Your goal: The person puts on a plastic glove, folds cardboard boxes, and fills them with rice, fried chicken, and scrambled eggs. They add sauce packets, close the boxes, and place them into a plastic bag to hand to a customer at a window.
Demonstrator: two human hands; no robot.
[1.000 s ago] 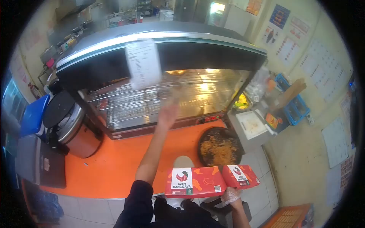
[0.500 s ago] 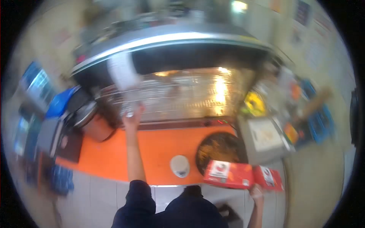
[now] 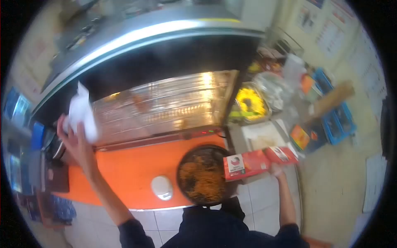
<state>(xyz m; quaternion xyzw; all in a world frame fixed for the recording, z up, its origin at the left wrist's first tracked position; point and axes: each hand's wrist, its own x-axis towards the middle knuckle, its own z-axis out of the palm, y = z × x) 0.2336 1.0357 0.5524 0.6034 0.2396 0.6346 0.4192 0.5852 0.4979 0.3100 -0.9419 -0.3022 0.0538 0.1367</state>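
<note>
My left hand [image 3: 78, 142] reaches up at the left, in front of the display warmer. Its fingers are around the lower part of a crumpled white paper [image 3: 80, 109], which stands up above them. My right hand [image 3: 278, 169] grips the lower edge of a red carton [image 3: 250, 162] with white logo panels. That carton is held out at the right, and its left end overlaps the rim of a round dark pan [image 3: 180, 175]. Orange shredded food [image 3: 209, 182] fills much of the pan. A small white kitchen scale [image 3: 161, 188] sits left of the pan on the orange counter [image 3: 124, 173].
A glass-fronted display warmer [image 3: 165, 103] with metal racks runs along the back. Right of it are a tray of yellow food [image 3: 251, 103], a white board [image 3: 264, 136] and blue crates [image 3: 339, 124]. Dark containers [image 3: 56, 175] stand at the left end.
The view has swung right. My left hand has moved left and closed in on the white paper, which now sits lower against the warmer. My right hand still holds the red carton, raised somewhat.
</note>
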